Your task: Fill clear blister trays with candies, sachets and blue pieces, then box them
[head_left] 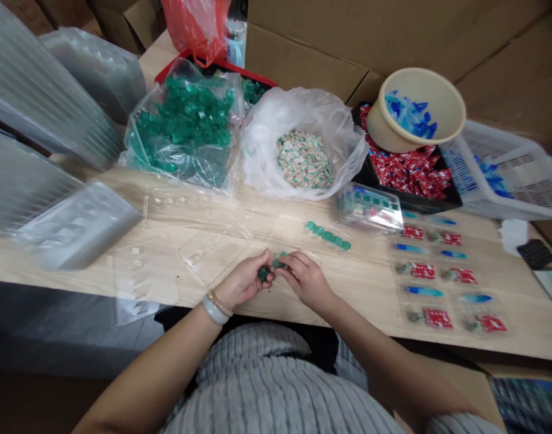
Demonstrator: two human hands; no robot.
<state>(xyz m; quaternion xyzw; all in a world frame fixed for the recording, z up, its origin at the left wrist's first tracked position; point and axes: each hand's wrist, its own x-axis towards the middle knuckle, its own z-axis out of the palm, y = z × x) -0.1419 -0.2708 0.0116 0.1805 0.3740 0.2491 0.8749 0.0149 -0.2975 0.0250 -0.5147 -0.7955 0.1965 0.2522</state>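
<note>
Near the table's front edge, my left hand point(245, 281) is closed around a dark green translucent piece point(263, 274). Beside it, the fingertips of my right hand point(308, 281) pinch a lighter green piece point(279, 261), and the two hands nearly meet. Fingers partly cover both pieces, so their exact shape is hard to make out. Several similar green pieces point(327, 235) lie in a slanting row just beyond my right hand. To the left of my hands, clear plastic blister trays point(147, 274) lie on the wooden table point(366, 295).
Behind stand a clear bag of green pieces point(185, 114), a white plastic bag point(262, 126) of small packets and a cream tub point(414, 144) with blue pieces. Filled blister packs point(423, 295) cover the right side. Stacked clear plastic point(77, 226) stands left; a white basket point(520, 202) sits far right.
</note>
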